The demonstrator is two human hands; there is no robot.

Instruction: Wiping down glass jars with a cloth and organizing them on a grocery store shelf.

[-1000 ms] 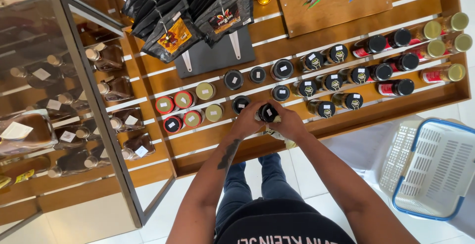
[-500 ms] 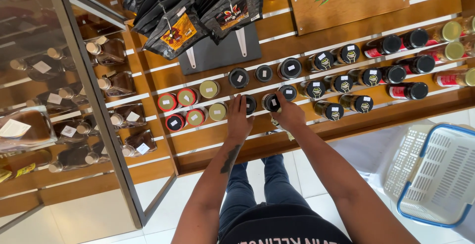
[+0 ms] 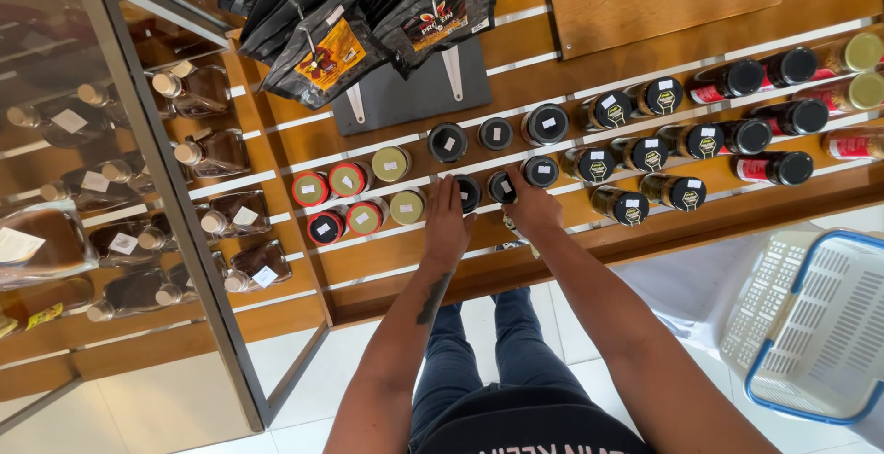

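— Glass-fronted cabinet (image 3: 138, 196) at far left, stocked with corked bottles (image 3: 216, 150). Next along?

— Red-rimmed and olive-lidded round tins (image 3: 350, 178) on the slatted wooden shelf (image 3: 387, 251), just left of the hands.

— And the left hand (image 3: 447, 224)?

— Flat and open, fingertips touching a small black-lidded jar (image 3: 468, 192).

— The right hand (image 3: 532, 210)?

— Fingers curled around a second black-lidded jar (image 3: 500, 185), standing upright on the shelf beside the first.

— Further right?

— Rows of dark-lidded jars (image 3: 645, 155), then a white plastic basket with blue rim (image 3: 810, 325) near the floor.
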